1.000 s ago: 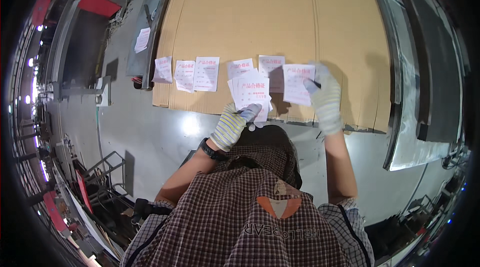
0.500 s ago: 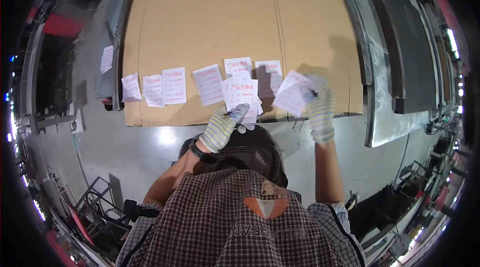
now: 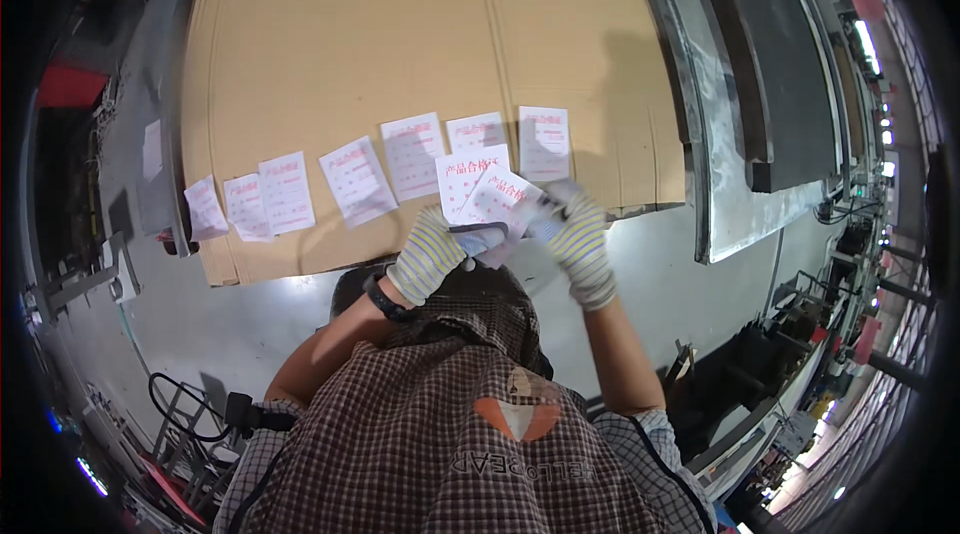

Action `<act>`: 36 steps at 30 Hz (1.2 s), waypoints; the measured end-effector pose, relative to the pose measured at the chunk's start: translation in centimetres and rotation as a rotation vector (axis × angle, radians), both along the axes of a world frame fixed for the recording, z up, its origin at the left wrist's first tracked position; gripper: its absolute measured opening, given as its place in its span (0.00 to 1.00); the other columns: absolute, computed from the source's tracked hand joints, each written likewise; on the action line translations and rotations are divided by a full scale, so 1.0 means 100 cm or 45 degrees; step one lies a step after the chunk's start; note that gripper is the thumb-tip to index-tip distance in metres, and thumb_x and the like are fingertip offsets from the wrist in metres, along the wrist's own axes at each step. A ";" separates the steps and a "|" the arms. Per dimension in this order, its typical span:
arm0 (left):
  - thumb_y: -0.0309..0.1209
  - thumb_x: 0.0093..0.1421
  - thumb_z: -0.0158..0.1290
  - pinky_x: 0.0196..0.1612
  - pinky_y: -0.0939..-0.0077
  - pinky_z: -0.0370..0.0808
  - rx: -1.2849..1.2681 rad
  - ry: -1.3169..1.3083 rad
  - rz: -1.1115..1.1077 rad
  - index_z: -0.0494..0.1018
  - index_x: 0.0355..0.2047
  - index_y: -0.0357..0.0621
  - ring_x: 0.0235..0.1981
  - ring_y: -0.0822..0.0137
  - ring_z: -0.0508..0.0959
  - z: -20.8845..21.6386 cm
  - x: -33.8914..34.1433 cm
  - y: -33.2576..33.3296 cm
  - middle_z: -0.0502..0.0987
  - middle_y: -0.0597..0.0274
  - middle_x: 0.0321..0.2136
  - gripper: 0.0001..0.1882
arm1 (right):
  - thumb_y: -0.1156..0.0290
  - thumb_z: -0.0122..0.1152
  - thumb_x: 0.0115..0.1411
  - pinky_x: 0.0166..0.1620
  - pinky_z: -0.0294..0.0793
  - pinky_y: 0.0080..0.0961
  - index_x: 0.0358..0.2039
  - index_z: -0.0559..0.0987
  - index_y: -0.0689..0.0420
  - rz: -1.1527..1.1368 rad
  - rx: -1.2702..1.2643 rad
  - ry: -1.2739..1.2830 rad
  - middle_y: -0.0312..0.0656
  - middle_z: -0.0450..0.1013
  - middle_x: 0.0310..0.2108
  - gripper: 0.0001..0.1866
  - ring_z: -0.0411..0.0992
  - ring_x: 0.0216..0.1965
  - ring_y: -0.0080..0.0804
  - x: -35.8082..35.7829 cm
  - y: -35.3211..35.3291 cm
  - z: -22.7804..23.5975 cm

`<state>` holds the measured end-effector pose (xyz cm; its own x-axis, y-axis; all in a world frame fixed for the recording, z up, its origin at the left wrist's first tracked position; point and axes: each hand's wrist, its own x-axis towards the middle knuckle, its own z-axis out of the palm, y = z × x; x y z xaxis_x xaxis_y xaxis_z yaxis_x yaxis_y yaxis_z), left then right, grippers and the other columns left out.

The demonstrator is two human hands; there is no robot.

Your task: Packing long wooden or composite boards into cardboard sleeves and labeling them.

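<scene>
Near the front edge of the cardboard, my left hand (image 3: 437, 256) in a striped knit glove is closed on a small stack of white paper slips (image 3: 466, 172) with red print. My gloved right hand (image 3: 575, 242) pinches the right side of the top slip (image 3: 497, 196), which is slanted across the stack. Its fingertips are partly blurred. Beyond my hands, several similar slips lie in a row on the cardboard, among them the rightmost slip (image 3: 543, 144), a slip (image 3: 413, 154) left of the stack and the leftmost slip (image 3: 206, 209).
A large brown cardboard sheet (image 3: 350, 34) spreads out in front of me. Dark panels (image 3: 770, 64) and a grey metal sheet (image 3: 725, 204) stand to the right. Another paper (image 3: 152, 150) is beyond the cardboard's left edge. Racks and frames line both sides.
The slip from my right hand now lies at the right end of the row. That hand has come back left to the stack and grips the top slip. The view has shifted.
</scene>
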<state>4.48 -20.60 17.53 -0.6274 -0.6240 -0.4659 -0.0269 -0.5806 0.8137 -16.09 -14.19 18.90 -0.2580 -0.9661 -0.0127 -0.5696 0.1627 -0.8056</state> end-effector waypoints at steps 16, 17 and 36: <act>0.36 0.64 0.57 0.23 0.84 0.69 -0.026 -0.151 0.247 0.78 0.37 0.41 0.21 0.77 0.76 0.020 -0.102 0.030 0.80 0.63 0.25 0.10 | 0.72 0.71 0.51 0.38 0.74 0.32 0.39 0.79 0.61 -0.194 -0.325 0.190 0.51 0.76 0.38 0.15 0.76 0.37 0.45 -0.128 -0.033 -0.010; 0.36 0.64 0.57 0.22 0.85 0.68 -0.051 -0.143 0.251 0.78 0.37 0.41 0.21 0.77 0.76 0.020 -0.106 0.035 0.80 0.64 0.25 0.10 | 0.71 0.71 0.51 0.38 0.74 0.31 0.38 0.79 0.62 -0.132 -0.213 -0.211 0.52 0.76 0.37 0.15 0.76 0.37 0.45 -0.122 -0.022 -0.002; 0.37 0.64 0.57 0.20 0.84 0.66 -0.203 -0.281 0.117 0.77 0.47 0.40 0.22 0.79 0.74 0.016 -0.174 0.040 0.78 0.67 0.30 0.15 | 0.79 0.66 0.50 0.49 0.74 0.31 0.55 0.71 0.61 -0.119 -0.171 -0.416 0.48 0.75 0.43 0.29 0.74 0.43 0.38 -0.215 0.002 -0.022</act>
